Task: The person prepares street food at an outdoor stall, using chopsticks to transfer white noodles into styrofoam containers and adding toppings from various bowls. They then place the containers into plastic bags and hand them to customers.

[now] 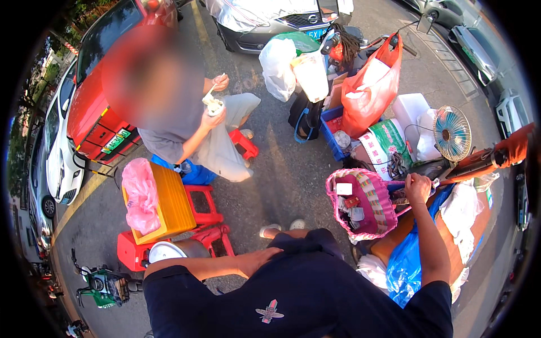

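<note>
My right hand is closed around what looks like a handlebar of a loaded cart or tricycle, its far part hidden by goods. Just left of that hand hangs a pink woven plastic basket, with small cartons and papers inside. A round fan with blue blades stands beyond the hand, near a rolled orange umbrella or canopy. Below my wrist lies a blue plastic sheet. My left hand rests against my dark clothing at the waist; its fingertips are partly hidden, and nothing shows in it.
A seated person eats from a white bowl. Red plastic stools, a yellow box and a lidded metal pot stand left. Bags and a blue crate fill the cart's front. Parked cars surround the asphalt.
</note>
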Demonstrator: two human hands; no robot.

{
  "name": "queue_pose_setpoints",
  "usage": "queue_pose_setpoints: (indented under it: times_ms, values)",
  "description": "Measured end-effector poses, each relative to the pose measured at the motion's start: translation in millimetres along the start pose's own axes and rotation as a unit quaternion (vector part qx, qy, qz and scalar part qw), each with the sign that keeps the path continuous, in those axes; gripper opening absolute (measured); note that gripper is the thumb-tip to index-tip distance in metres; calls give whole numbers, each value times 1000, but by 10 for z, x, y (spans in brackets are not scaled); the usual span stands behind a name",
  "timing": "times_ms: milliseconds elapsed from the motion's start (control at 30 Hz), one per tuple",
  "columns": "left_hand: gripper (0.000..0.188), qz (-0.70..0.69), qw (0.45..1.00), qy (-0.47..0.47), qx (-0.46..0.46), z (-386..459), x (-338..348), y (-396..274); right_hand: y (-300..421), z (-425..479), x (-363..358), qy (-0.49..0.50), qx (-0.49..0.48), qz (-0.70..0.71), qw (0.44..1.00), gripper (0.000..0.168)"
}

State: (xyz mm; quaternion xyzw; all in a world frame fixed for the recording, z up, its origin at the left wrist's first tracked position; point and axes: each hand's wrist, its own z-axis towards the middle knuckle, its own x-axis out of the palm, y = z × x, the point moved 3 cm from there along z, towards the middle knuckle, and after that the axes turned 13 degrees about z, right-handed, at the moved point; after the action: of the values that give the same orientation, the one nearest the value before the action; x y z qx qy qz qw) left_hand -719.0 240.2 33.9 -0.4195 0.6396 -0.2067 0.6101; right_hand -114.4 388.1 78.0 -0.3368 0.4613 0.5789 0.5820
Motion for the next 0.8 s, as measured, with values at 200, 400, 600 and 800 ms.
queue_pose_setpoints:
  times_ms: [200,400,600,800]
  values:
    - [126,-10,1000,-6,-5,-21,56,1,29,9,-17,5,-1,4,1000,24]
    - [126,14,1000,7,-18,-45,32,-34,32,-15,-4,-20,-17,4,1000,24]
    - [100,-19,1000,-16,9,-32,36,48,164,-22,-111,-4,1,18,1000,26]
    - [105,-139,984,-12,-114,-1,220,124,7,62,-30,-14,-9,11,1000,28]
